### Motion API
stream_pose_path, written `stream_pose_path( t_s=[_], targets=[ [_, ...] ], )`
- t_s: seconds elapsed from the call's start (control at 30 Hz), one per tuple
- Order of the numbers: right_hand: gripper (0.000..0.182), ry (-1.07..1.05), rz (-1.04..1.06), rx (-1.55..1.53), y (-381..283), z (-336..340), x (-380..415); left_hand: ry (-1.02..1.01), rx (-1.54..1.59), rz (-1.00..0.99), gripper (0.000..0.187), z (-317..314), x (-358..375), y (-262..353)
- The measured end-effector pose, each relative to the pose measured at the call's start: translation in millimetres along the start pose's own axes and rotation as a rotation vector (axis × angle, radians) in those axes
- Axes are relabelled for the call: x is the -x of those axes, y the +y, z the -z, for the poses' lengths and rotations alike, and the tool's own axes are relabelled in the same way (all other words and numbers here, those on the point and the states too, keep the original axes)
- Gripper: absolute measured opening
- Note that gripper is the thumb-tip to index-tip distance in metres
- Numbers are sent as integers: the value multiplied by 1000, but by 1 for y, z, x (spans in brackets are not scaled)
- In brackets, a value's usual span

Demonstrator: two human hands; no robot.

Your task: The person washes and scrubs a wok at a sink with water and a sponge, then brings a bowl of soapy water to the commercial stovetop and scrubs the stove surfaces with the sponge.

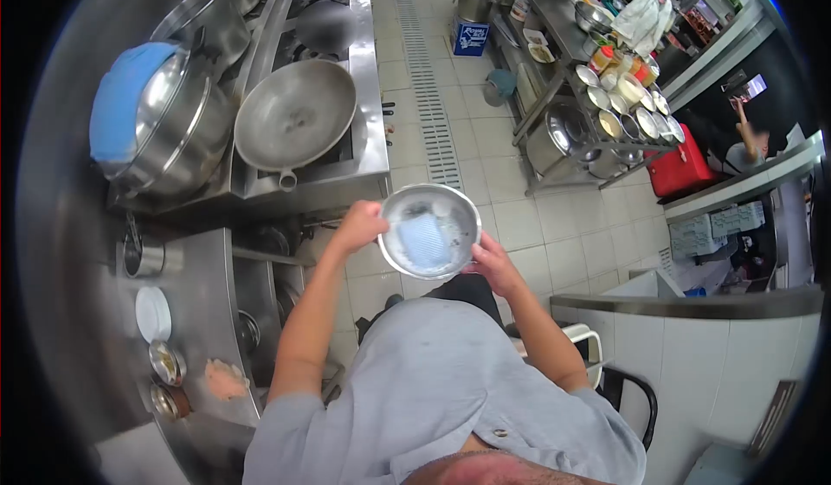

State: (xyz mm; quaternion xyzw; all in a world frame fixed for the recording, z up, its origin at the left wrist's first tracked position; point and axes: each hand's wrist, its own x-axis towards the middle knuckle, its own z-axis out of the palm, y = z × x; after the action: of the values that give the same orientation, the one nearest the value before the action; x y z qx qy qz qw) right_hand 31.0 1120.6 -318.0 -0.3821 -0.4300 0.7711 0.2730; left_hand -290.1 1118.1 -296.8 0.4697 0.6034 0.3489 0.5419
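Note:
Between my two hands, a round metal bowl [468, 211] is held out in front of my body, over the tiled floor. Inside it lies a light blue cloth or sponge [424, 241] amid whitish suds. My left hand [361, 227] grips the bowl's left rim, thumb over the edge. At the right rim, my right hand [493, 263] holds the bowl from the side, its fingers partly hidden beneath it.
Left of me, a wide wok [296, 122] sits on the stove beside a large lidded pot [177, 130] draped with a blue cloth [130, 96]. Several small containers stand on a metal rack [563, 48] at right. A person [746, 147] is at far right.

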Motion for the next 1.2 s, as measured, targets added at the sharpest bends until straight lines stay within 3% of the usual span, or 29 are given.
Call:
stream_pose_path(
  t_s=[0.1, 0.27, 0.43, 0.57, 0.8, 0.97, 1.07, 1.1, 1.2],
  targets=[
    [68, 71, 29, -86, -23, 48, -47, -56, -169, -24, 17, -7, -97, 11],
    [58, 149, 43, -162, -64, 168, -148, -74, -80, 36, 17, -17, -227, 49],
    [50, 493, -25, 211, -131, 277, -274, 60, 32, 85, 21, -6, -321, 89],
    [46, 423, 68, 343, -180, 318, -395, 198, 83, 112, 19, 24, -370, 116],
    [43, 199, 127, 507, -236, 282, -645, 490, 136, 40, 15, 117, -466, 73],
    [44, 67, 17, 521, -236, 242, -805, 693, 186, 130, 17, 180, -518, 75],
    [45, 0, -30, 556, -253, 205, -885, 786, 298, 284, 19, 196, -519, 100],
    [48, 30, 50, 564, -257, 190, -910, 832, 310, 278, 18, 201, -523, 113],
    [46, -41, -26, 582, -269, 153, -1000, 978, 311, 350, 17, 218, -540, 113]
  ],
)
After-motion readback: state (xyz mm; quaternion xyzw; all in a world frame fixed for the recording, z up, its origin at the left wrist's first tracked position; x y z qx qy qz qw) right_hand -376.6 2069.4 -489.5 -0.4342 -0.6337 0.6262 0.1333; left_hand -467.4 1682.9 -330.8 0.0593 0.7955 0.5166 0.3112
